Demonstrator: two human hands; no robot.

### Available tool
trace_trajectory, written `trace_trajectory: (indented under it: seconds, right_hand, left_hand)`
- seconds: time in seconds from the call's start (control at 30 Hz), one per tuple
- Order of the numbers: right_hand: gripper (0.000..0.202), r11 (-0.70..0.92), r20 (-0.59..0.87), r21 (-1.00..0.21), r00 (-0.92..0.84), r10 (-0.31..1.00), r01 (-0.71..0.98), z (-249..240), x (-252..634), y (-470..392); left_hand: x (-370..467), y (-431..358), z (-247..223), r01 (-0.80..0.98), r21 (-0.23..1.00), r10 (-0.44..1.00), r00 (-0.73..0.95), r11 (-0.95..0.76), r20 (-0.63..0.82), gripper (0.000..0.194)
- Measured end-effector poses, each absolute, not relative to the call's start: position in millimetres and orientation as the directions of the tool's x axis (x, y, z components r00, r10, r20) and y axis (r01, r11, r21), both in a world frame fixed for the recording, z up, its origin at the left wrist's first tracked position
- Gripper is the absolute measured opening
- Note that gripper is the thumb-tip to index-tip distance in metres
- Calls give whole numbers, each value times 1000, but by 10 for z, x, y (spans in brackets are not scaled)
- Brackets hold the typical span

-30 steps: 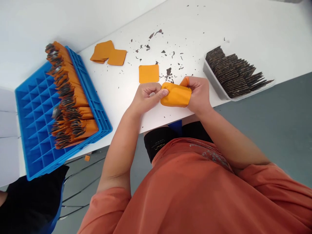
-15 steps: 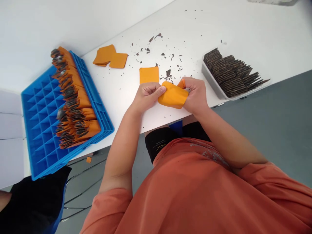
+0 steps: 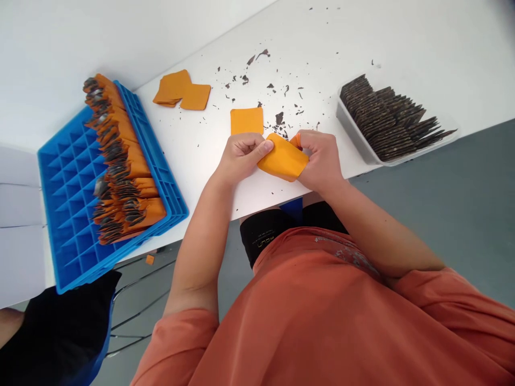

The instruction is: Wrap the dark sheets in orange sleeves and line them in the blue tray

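A small flat orange pouch is held between both hands, just above the table's near edge. My left hand pinches its left corner, the thumb lying on top and the fingers curled beneath. At the other end my right hand is closed around the right edge, with some fingers hidden behind the pouch. A bit of orange shows at the right thumb; whether it is pouch or a finger cover I cannot tell. Flat on the table just beyond my left hand lies another orange pouch.
A blue divided crate at left holds rows of orange pouches with dark tops. More orange pouches lie behind. Dark flakes litter the table. A clear tub of thin dark squares stands right. A person in black sits lower left.
The held pouch has shifted slightly left and tilted, its right end lower. Both hands keep their grip on it. The view has moved a little.
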State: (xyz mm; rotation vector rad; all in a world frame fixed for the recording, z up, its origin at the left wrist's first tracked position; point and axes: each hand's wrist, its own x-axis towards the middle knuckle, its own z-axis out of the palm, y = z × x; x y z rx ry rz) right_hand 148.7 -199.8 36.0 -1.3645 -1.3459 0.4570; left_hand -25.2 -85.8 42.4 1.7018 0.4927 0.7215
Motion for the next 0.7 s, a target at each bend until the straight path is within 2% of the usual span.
trace_trajectory:
  seconds: [0.2, 0.33, 0.4, 0.47, 0.53, 0.63, 0.7]
  right_hand:
    - [38, 350, 480, -854, 323, 815, 386, 312, 1490, -2010]
    - [39, 283, 411, -891, 369, 833, 355, 308, 1482, -2009]
    - [39, 255, 384, -901, 370, 846, 352, 307, 1480, -2003]
    - [38, 272, 403, -887, 340, 850, 373, 309, 1481, -1997]
    - [36, 274, 412, -876, 318, 854, 398, 316, 1483, -1993]
    - [32, 198, 332, -905, 332, 883, 377, 331, 1485, -1988]
    - [28, 180, 299, -922, 338, 892, 343, 334, 1480, -1978]
  left_hand:
    - [-255, -856, 446, -49, 959, 602, 769, -279, 214, 67]
    - [-277, -788, 375, -18, 949, 631, 743, -316, 224, 60]
    - [-291, -762, 355, 10, 917, 623, 737, -398, 263, 69]
    - [-303, -771, 361, 35, 833, 548, 768, -552, 331, 95]
    - [-307, -820, 381, 28, 689, 417, 814, -724, 405, 112]
    - [-291, -917, 399, 19, 516, 300, 831, -857, 469, 106]
    - [-273, -956, 389, 48, 500, 326, 810, -865, 487, 90]
